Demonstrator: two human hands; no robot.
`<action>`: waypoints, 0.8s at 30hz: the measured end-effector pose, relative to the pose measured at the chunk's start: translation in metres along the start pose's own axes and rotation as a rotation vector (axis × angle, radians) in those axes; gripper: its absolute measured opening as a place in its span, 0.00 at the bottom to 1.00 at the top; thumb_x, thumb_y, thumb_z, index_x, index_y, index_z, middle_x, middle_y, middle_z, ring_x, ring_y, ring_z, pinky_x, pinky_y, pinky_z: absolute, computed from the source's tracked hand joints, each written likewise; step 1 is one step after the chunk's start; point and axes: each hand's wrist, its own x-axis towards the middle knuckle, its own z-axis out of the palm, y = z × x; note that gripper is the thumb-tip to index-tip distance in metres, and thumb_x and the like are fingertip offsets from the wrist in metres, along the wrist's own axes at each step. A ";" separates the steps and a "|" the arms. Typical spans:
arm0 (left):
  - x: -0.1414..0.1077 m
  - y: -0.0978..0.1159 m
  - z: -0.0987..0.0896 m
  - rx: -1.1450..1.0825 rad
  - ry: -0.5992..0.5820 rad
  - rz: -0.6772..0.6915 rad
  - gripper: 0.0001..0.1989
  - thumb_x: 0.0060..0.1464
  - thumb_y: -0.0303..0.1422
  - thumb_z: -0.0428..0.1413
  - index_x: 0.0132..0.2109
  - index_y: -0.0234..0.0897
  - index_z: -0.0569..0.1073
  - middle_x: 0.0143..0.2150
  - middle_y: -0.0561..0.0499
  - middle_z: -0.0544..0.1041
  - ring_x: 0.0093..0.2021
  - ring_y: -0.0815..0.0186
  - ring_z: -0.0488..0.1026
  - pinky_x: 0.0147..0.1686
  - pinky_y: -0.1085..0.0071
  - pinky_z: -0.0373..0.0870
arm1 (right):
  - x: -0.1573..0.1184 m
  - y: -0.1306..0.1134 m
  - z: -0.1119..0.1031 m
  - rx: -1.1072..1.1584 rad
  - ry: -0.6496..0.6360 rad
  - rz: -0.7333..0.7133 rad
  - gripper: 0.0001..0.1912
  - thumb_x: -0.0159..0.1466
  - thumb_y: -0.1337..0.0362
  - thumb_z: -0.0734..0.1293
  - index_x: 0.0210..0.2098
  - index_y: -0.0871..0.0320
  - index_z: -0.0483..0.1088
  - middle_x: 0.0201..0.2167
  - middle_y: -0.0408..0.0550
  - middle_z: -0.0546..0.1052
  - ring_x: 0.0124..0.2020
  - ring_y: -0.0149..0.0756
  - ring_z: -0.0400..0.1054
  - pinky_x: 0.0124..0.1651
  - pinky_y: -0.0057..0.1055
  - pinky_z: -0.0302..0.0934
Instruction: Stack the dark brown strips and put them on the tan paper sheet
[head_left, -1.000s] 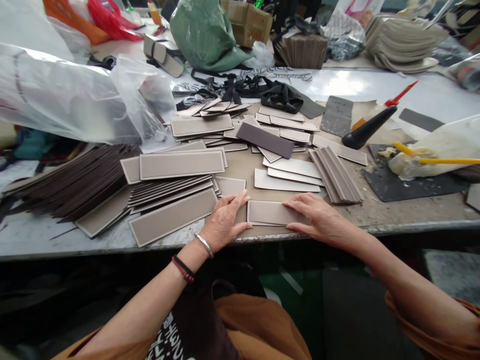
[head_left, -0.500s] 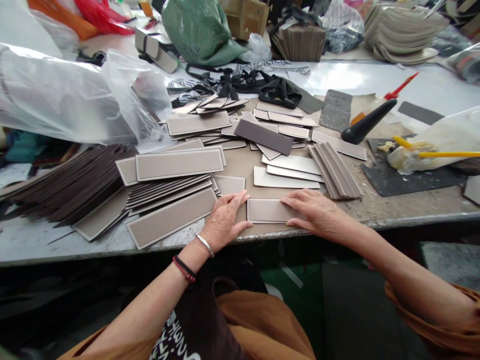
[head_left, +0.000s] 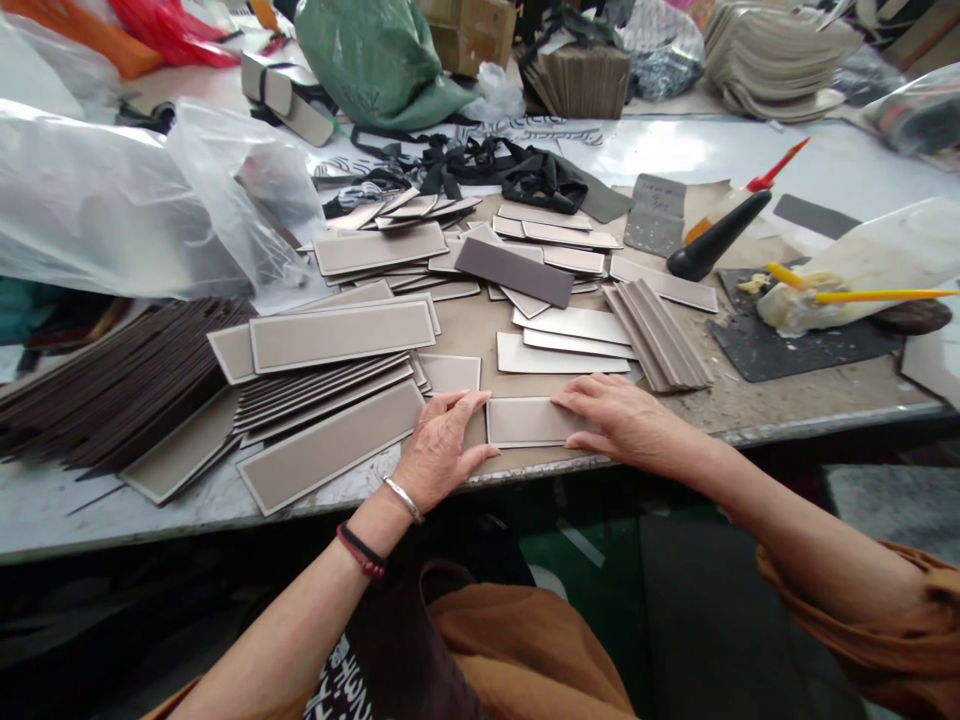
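A beige rectangular piece with a pale border lies flat at the table's front edge. My right hand grips its right end between thumb and fingers, covering that end. At its left end is my left hand, thumb and fingers apart, fingertips by the piece's corners. Left of my hands, similar beige pieces lie in an overlapping pile. Several white-faced strips lie just beyond my hands, beside a row of folded beige strips.
Dark stacked pieces and clear plastic are at the left. A dark grey strip lies on more beige pieces. At the right are a black-handled tool and a glue-smeared container with yellow sticks.
The whole view has shifted slightly, so things on the table appear further left. Both hands keep nearly the same places around the bordered piece.
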 end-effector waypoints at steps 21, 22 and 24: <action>-0.002 0.001 -0.003 0.190 -0.057 0.170 0.15 0.57 0.39 0.49 0.51 0.52 0.71 0.57 0.49 0.68 0.56 0.57 0.60 0.53 0.55 0.60 | 0.000 0.002 -0.004 0.106 -0.023 0.018 0.20 0.57 0.66 0.71 0.49 0.63 0.68 0.45 0.55 0.70 0.45 0.44 0.64 0.49 0.38 0.60; -0.002 0.001 -0.003 0.193 -0.058 0.170 0.15 0.57 0.39 0.49 0.50 0.52 0.71 0.57 0.49 0.68 0.56 0.57 0.60 0.53 0.55 0.60 | 0.000 0.002 -0.004 0.107 -0.026 0.018 0.21 0.57 0.66 0.71 0.49 0.63 0.68 0.45 0.55 0.70 0.45 0.45 0.64 0.49 0.38 0.60; -0.002 0.001 -0.003 0.200 -0.058 0.174 0.15 0.58 0.39 0.49 0.51 0.52 0.71 0.57 0.49 0.68 0.55 0.57 0.60 0.53 0.54 0.60 | 0.000 0.002 -0.004 0.109 -0.028 0.017 0.21 0.57 0.66 0.71 0.49 0.63 0.68 0.45 0.55 0.70 0.46 0.45 0.64 0.49 0.38 0.60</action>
